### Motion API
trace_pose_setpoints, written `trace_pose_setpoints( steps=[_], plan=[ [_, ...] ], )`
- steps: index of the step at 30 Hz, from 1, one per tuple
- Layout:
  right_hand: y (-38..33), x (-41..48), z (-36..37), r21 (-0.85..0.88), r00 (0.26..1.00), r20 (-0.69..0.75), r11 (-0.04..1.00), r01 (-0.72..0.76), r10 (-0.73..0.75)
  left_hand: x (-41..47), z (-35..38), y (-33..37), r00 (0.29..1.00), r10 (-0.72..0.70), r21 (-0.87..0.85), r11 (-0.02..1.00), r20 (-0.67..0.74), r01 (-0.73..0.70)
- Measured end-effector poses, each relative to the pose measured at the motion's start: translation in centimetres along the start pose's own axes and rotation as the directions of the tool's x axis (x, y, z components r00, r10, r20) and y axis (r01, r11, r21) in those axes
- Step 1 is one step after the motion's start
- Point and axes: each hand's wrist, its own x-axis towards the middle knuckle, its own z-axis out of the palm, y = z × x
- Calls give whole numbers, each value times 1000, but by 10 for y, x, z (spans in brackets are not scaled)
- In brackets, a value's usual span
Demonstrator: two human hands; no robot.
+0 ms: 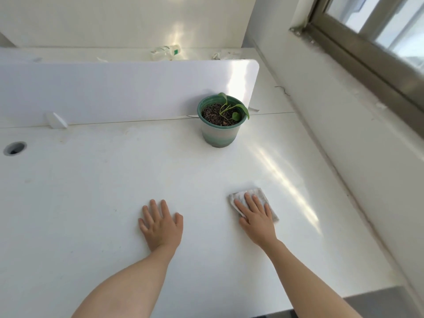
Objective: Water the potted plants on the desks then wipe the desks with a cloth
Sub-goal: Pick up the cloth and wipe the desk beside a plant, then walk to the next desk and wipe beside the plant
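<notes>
- Right hand (pixel 257 218) lies palm down on the cloth (pixel 259 192), fingers straight and spread, pressing it flat on the desk (pixel 91 198).
- Much of the cloth is hidden beneath that hand; only its far edge, left corner and right side show, pale grey and folded.
- Left hand (pixel 160 226) rests flat on bare desk to the left of the cloth and apart from it, fingers spread, holding nothing.
- Both forearms are cut off by the bottom of the view.
- Beyond the white partition (pixel 114 88), a clear plastic bottle (pixel 165 51) lies on its side on the next desk, its lower part hidden by the panel; a crumpled pale item beside it is too blurred to name.
- At the far left, a round cable hole (pixel 15 148) is dark inside.
- Bare desk stretches between the hands and the partition, and widely to the left.
- On the right, the desk runs up to the wall ledge (pixel 344 157) under the window (pixel 378 31); the near edge shows at lower right, with grey floor (pixel 378 299) past it.
- At the back of the desk, the potted plant (pixel 221 120) stands upright just beside the partition, well apart from the cloth: green rim, pale sides banded with green, dark soil, a few small green leaves.
</notes>
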Motion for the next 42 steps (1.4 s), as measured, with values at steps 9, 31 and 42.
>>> trace_pose_setpoints(
  steps=[9, 31, 42],
  plan=[
    [32, -36, 11, 23, 952, -304, 999, -43, 48, -1, -1, -4, 1000, -9, -56, 998, -6, 9],
    [-9, -136, -35, 573, 828, 258, 769, 284, -498, -262, -7, -18, 942, -332, -882, 432, 38, 188],
    [-39, -240, 48, 332, 459, 636, 757, 562, -620, -431, 53, -77, 626, -746, -889, 103, 227, 445]
  ],
)
